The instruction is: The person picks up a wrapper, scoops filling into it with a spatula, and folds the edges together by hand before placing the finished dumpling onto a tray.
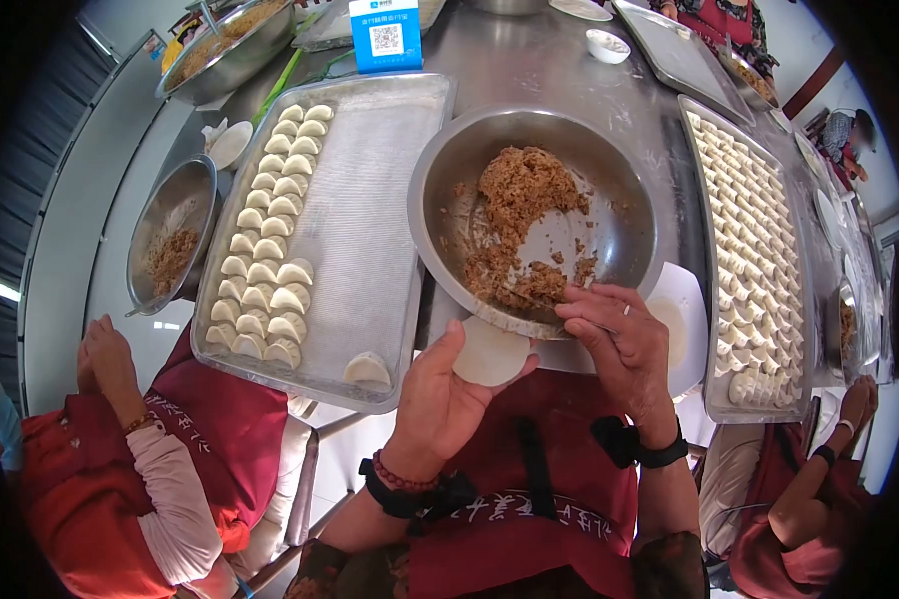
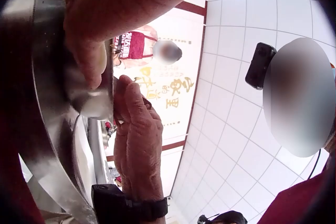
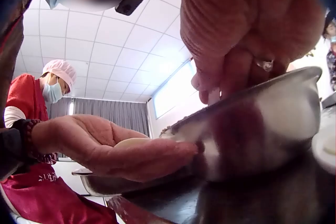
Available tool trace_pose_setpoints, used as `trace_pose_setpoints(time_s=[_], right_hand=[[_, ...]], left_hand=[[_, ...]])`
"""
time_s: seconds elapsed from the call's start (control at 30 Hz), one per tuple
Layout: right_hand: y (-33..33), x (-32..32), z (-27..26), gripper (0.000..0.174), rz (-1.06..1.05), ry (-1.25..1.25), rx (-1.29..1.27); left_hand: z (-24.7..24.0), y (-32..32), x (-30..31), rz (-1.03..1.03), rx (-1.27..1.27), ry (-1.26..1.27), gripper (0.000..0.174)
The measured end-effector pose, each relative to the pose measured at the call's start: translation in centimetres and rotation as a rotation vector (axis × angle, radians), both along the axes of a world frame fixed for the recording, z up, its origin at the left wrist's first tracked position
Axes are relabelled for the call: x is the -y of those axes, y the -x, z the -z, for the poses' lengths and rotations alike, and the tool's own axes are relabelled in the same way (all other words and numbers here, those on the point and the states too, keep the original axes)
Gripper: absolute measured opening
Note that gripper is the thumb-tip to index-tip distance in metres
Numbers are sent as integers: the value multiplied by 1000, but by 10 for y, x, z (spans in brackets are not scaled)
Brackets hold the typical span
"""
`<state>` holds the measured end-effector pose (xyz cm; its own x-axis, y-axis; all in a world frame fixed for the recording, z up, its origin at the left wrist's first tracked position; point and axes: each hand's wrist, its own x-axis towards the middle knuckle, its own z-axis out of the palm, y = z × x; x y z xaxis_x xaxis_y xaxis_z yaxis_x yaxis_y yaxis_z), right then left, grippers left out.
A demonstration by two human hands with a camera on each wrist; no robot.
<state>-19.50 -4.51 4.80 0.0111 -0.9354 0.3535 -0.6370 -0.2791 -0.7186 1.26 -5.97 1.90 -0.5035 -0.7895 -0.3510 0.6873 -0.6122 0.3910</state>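
Note:
In the head view my left hand (image 1: 432, 399) is palm up in front of the steel bowl (image 1: 634, 215), a round, pale dumpling wrapper (image 1: 491, 354) lying across its fingers. The right wrist view shows these fingers extended beneath the wrapper (image 3: 134, 142). My right hand (image 1: 624, 344), with a ring, is at the bowl's near rim and pinches a thin tool (image 1: 599, 326), mostly hidden by the fingers; I cannot tell its kind. Brown crumbly filling (image 1: 529, 185) is heaped in the bowl and spread down to the near side by the right fingertips.
Left of the bowl stands a metal tray (image 1: 370, 230) with rows of folded dumplings (image 1: 270, 235) and a single dumpling (image 1: 367, 369). A fuller tray (image 1: 714, 290) is at right. Wrappers lie on a white plate (image 1: 691, 349). Seated people in red aprons flank me.

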Motion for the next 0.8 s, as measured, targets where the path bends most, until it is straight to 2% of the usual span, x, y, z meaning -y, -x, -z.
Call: trace_pose_setpoints(time_s=[0.37, 0.57, 0.67, 0.77, 0.8], right_hand=[[11, -14, -1, 18, 40, -166, 385], [6, -30, -1, 24, 109, -212, 801], [-5, -45, -3, 24, 107, -214, 959], [-11, -58, 4, 22, 129, -135, 757], [-11, -60, 5, 21, 80, -77, 615]], left_hand=[[-4, 2, 3, -41, -64, 25, 51], [-8, -1, -2, -54, -67, 1, 49], [-10, -5, -6, -56, -53, -22, 54], [-12, -6, -10, -31, -72, -13, 58], [-12, -6, -11, -31, -77, -17, 58]])
